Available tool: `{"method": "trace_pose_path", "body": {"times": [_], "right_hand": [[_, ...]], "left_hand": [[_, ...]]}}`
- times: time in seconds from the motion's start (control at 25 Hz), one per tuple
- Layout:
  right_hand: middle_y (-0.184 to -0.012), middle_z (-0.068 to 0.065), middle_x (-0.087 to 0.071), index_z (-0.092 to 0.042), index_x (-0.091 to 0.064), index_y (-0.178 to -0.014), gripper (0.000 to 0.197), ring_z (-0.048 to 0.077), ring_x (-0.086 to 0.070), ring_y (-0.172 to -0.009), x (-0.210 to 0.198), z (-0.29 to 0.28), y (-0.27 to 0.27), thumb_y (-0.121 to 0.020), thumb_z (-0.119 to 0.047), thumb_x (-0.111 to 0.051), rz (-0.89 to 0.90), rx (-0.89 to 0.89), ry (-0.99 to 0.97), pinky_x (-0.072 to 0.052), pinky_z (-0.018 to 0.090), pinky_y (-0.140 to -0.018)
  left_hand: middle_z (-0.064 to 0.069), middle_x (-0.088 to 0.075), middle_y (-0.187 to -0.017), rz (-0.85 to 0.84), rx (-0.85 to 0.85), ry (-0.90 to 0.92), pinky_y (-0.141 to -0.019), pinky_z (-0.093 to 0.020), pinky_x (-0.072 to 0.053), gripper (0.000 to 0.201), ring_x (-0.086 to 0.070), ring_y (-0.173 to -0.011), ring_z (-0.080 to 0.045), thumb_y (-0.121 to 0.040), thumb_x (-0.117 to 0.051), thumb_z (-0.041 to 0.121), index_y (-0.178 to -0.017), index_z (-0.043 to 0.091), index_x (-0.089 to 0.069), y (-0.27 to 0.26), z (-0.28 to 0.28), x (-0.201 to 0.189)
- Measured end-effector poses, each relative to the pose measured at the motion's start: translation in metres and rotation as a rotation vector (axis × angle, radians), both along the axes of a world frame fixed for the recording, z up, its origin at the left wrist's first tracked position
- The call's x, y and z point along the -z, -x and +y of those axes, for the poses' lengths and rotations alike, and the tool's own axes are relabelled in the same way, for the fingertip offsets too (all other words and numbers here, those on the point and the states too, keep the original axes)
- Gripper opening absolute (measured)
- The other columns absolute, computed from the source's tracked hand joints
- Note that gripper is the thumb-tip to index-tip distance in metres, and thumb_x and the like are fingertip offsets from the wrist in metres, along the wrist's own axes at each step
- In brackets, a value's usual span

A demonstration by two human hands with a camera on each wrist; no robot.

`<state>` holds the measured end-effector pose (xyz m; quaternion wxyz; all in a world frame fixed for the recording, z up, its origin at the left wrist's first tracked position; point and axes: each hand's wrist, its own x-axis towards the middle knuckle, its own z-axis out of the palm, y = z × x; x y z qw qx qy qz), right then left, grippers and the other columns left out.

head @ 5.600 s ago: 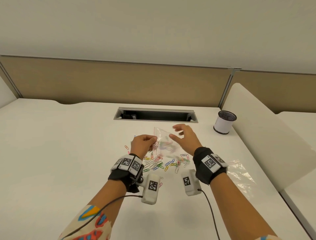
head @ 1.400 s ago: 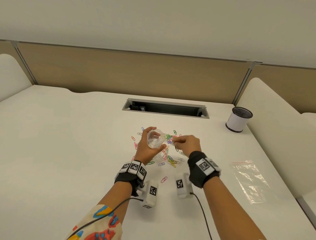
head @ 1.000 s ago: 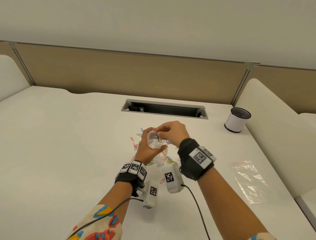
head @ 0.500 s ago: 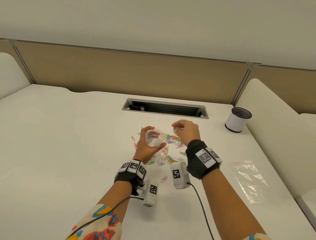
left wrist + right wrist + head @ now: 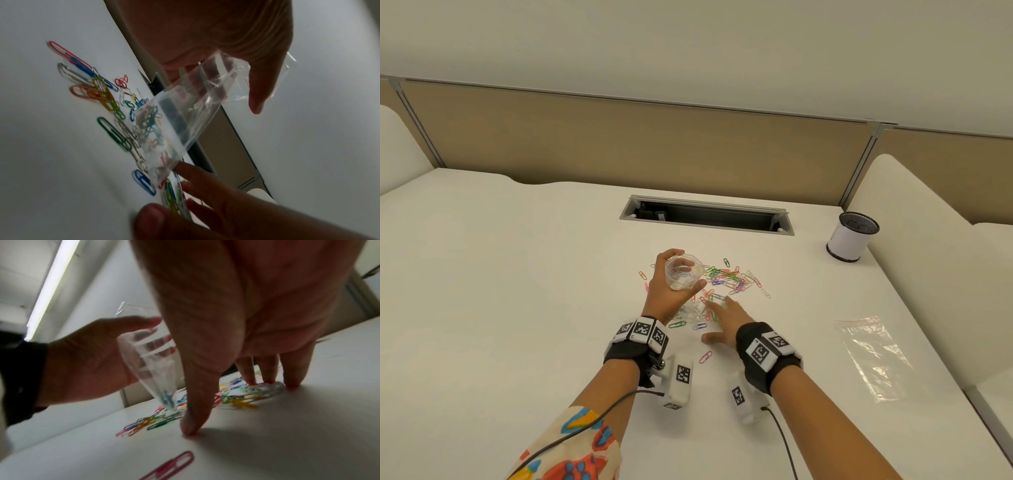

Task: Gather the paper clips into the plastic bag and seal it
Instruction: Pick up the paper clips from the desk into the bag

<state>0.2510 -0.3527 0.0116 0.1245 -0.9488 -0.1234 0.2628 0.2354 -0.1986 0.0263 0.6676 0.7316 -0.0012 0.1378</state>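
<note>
Half a second ago the right hand (image 5: 726, 317) was raised beside the bag's mouth; now it is down on the worktop (image 5: 517, 291), fingers spread and nearly straight, tips pressing on the clips (image 5: 726, 279) just beyond them, nothing yet pinched. Its grip is wide open, likely placed to rake or pick up the next few clips.

Just left of it, the left hand (image 5: 667, 291) has barely shifted: its fingers and thumb curl round the bag (image 5: 684, 275), holding it upright with the mouth rounded open and facing up, so the other hand can drop clips in without help. The bag's bottom corner hangs down to touch or nearly touch the worktop among the clips.

From the head view the mouth reads as a clear ring, and most clips lie loose beyond and between the hands, one pink clip (image 5: 705, 357) nearer the wrists. The left wrist view shows what that hides: a small clump of clips already in the bag's lower part. The right wrist view shows the thumb tip and fingertips (image 5: 267, 378) planted flat, with clips bunched under them. A second bag (image 5: 873, 356) lies well off to the right, untouched
</note>
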Motion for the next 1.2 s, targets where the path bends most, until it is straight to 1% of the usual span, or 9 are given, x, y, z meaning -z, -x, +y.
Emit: {"method": "trace_pose_path", "body": {"times": [0.08, 0.16, 0.24, 0.4, 0.56, 0.76, 0.84, 0.96, 1.2], "right_hand": [[-0.153, 0.013, -0.026, -0.023, -0.036, -0.141, 0.06, 0.033, -0.027, -0.14, -0.003, 0.01, -0.001, -0.087, -0.033, -0.061, -0.082, -0.073, 0.022, -0.028, 0.04, -0.116], [-0.136, 0.014, -0.048, -0.016, -0.053, -0.127, 0.039, 0.032, -0.047, -0.124, -0.006, 0.015, -0.001, -0.089, -0.018, -0.057, -0.206, -0.107, 0.036, -0.039, 0.036, -0.104], [-0.125, 0.016, -0.055, -0.009, -0.059, -0.118, 0.029, 0.032, -0.053, -0.115, -0.009, 0.015, 0.001, -0.09, -0.008, -0.051, -0.291, -0.092, 0.037, -0.043, 0.034, -0.096], [-0.12, 0.015, -0.059, -0.005, -0.062, -0.112, 0.025, 0.031, -0.057, -0.111, -0.014, 0.01, 0.002, -0.091, -0.007, -0.048, -0.341, -0.028, 0.043, -0.046, 0.034, -0.094], [-0.11, 0.009, -0.069, -0.009, -0.071, -0.1, 0.019, 0.025, -0.064, -0.102, -0.015, -0.003, -0.002, -0.087, -0.009, -0.056, -0.303, 0.162, -0.127, -0.05, 0.029, -0.088], [-0.103, 0.016, -0.072, -0.001, -0.071, -0.096, 0.015, 0.018, -0.064, -0.078, -0.048, -0.017, -0.004, -0.082, -0.005, -0.066, -0.178, 0.528, -0.712, -0.057, 0.023, -0.077], [-0.098, 0.012, -0.072, -0.005, -0.071, -0.096, 0.014, 0.016, -0.065, -0.078, -0.076, -0.013, -0.005, -0.083, -0.007, -0.066, -0.227, 0.507, -0.872, -0.057, 0.022, -0.077], [-0.093, 0.002, -0.069, -0.011, -0.071, -0.097, 0.014, 0.013, -0.064, -0.08, -0.104, 0.006, -0.003, -0.085, -0.012, -0.064, -0.305, 0.418, -0.94, -0.054, 0.026, -0.084], [-0.104, 0.007, -0.07, -0.009, -0.07, -0.098, 0.014, 0.011, -0.056, -0.083, -0.101, 0.048, 0.008, -0.086, -0.015, -0.064, -0.37, 0.291, -0.742, -0.043, 0.02, -0.079]], "left_hand": [[0.012, -0.057, -0.108, 0.001, -0.003, -0.004, -0.096, -0.038, -0.05, 0.066, -0.06, -0.106, -0.019, -0.07, -0.08, 0.008, -0.116, 0.032, -0.039, 0.0, 0.0, 0.0], [0.007, -0.059, -0.108, 0.001, -0.008, -0.005, -0.096, -0.038, -0.05, 0.066, -0.06, -0.105, -0.019, -0.069, -0.08, 0.008, -0.111, 0.039, -0.04, -0.001, 0.0, -0.001], [0.0, -0.06, -0.11, -0.003, -0.005, -0.003, -0.096, -0.04, -0.05, 0.065, -0.06, -0.106, -0.021, -0.068, -0.08, 0.009, -0.109, 0.041, -0.04, -0.001, 0.001, -0.001], [-0.002, -0.06, -0.111, 0.003, 0.0, -0.005, -0.098, -0.043, -0.05, 0.066, -0.06, -0.108, -0.022, -0.068, -0.081, 0.012, -0.111, 0.04, -0.04, 0.001, -0.001, -0.002], [0.008, -0.059, -0.108, 0.004, 0.004, -0.008, -0.098, -0.045, -0.049, 0.067, -0.06, -0.107, -0.021, -0.066, -0.081, 0.017, -0.117, 0.032, -0.04, 0.002, -0.001, -0.001], [0.01, -0.062, -0.105, 0.003, 0.006, -0.014, -0.097, -0.046, -0.05, 0.066, -0.062, -0.105, -0.018, -0.058, -0.081, 0.032, -0.11, 0.042, -0.042, 0.005, 0.001, 0.002], [0.009, -0.061, -0.107, 0.004, 0.015, -0.014, -0.096, -0.047, -0.05, 0.068, -0.061, -0.106, -0.017, -0.055, -0.08, 0.038, -0.11, 0.042, -0.041, 0.005, -0.001, 0.002], [0.012, -0.058, -0.109, 0.001, 0.031, -0.049, -0.096, -0.046, -0.05, 0.068, -0.06, -0.107, -0.018, -0.057, -0.08, 0.038, -0.112, 0.039, -0.039, 0.005, -0.005, 0.002], [0.003, -0.056, -0.114, 0.03, 0.022, -0.006, -0.102, -0.051, -0.045, 0.075, -0.056, -0.114, -0.024, -0.066, -0.08, 0.014, -0.126, 0.022, -0.036, 0.003, -0.012, 0.004]]}}
